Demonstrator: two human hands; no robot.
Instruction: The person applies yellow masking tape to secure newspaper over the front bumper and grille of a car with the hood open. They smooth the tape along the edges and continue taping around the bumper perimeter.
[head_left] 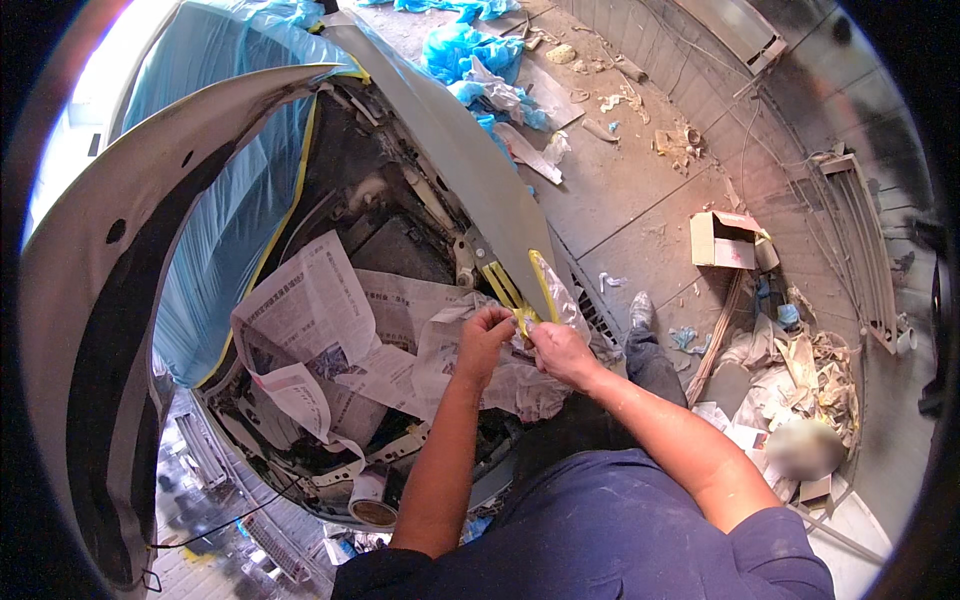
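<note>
At the front corner of a car's grey fender [470, 150], my left hand [485, 342] and my right hand [562, 354] are close together. Both have fingers pinched on yellow masking tape [524, 318], most of it hidden by the fingers. Several yellow tape strips [500, 284] stick to the fender edge just beyond them. Another taped edge [542, 278] borders a crinkled pale covering [568, 303] beside my right hand. Newspaper sheets [320, 290] lie loosely over the engine bay, reaching under my left forearm.
The raised hood [120, 260] stands at left, with blue plastic film [235, 200] behind it. A roll or can [372, 500] sits at the car's front. On the right floor are an open carton [722, 240], crumpled paper [800, 375] and blue plastic scraps [470, 55].
</note>
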